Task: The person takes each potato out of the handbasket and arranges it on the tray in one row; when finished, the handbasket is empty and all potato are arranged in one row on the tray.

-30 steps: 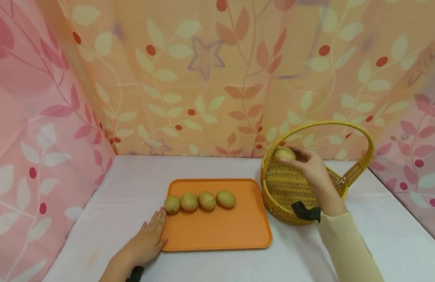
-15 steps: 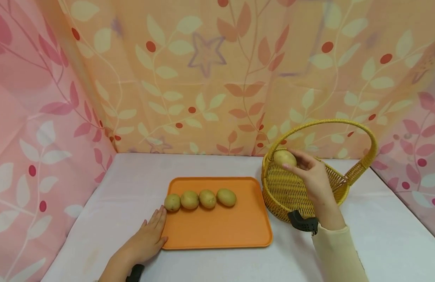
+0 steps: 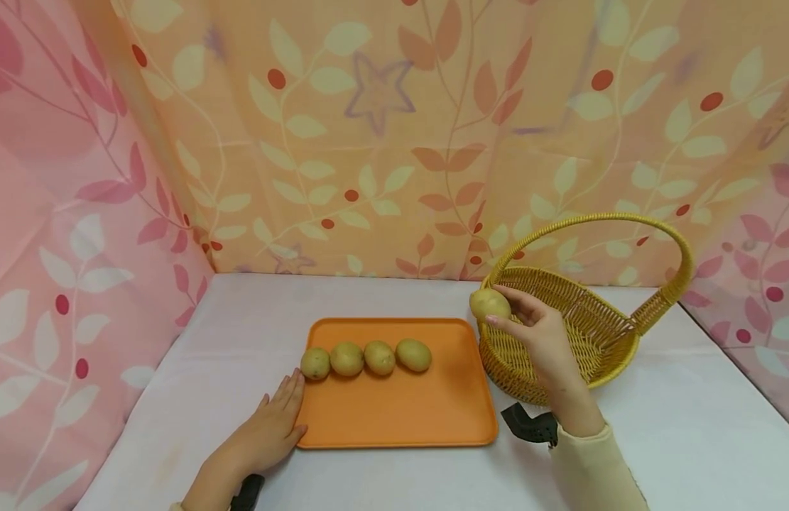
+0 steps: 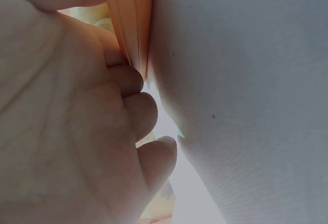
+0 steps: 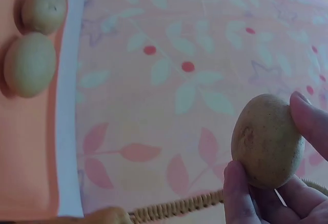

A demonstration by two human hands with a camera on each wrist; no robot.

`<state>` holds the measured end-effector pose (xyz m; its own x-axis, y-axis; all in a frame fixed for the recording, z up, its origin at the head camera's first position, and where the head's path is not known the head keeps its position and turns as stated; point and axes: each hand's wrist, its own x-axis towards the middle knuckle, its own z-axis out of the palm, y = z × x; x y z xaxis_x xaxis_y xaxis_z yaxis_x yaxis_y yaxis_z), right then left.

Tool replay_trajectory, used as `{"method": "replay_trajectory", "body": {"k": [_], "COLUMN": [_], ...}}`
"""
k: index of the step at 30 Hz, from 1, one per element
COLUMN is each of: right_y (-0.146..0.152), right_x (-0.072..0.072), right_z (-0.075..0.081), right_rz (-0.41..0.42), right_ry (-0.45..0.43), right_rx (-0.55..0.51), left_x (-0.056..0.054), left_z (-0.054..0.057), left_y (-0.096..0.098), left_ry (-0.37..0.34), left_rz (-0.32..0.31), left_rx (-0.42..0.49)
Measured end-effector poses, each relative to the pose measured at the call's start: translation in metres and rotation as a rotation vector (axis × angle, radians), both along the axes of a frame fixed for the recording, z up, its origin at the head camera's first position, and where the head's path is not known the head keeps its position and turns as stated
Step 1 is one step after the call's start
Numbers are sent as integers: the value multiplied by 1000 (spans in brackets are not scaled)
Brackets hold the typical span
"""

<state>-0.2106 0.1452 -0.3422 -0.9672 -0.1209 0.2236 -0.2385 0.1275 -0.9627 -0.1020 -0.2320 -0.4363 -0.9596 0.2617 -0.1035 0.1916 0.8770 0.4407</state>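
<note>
My right hand (image 3: 540,337) pinches a potato (image 3: 489,305) between thumb and fingers, over the left rim of the yellow wicker basket (image 3: 586,319). In the right wrist view the same potato (image 5: 267,141) shows whole, with a rough scar on its side. Several more potatoes (image 3: 379,358) lie in a row across the orange tray (image 3: 400,411). At the tray's left edge my left hand (image 3: 269,429) rests with straight fingers, their tips close to the leftmost potato (image 3: 315,363). The left wrist view shows the left fingers (image 4: 138,114) beside the tray's rim (image 4: 134,24).
The basket stands just right of the tray, its tall arched handle (image 3: 599,216) rising above it. A white cloth (image 3: 253,305) covers the table. Floral curtains (image 3: 381,156) close off the back and both sides.
My right hand has carried the potato left and toward me, from inside the basket to over its left rim. The left hand and the row of potatoes stay in place.
</note>
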Motion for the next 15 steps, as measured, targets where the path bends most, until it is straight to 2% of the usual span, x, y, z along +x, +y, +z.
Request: {"method": "replay_trajectory", "body": {"k": [9,15], "right_y": [-30,-40], "right_x": [2,-3], "right_z": [-17,-34], "right_rz": [75,94], "right_ry": [-90,-148], "right_rx": [-18,-48], "left_x": [1,2], "left_z": [2,3], "left_y": [-1,0], "left_ry": [1,9], "left_rz": [0,-3], "left_rx": [1,-7]}}
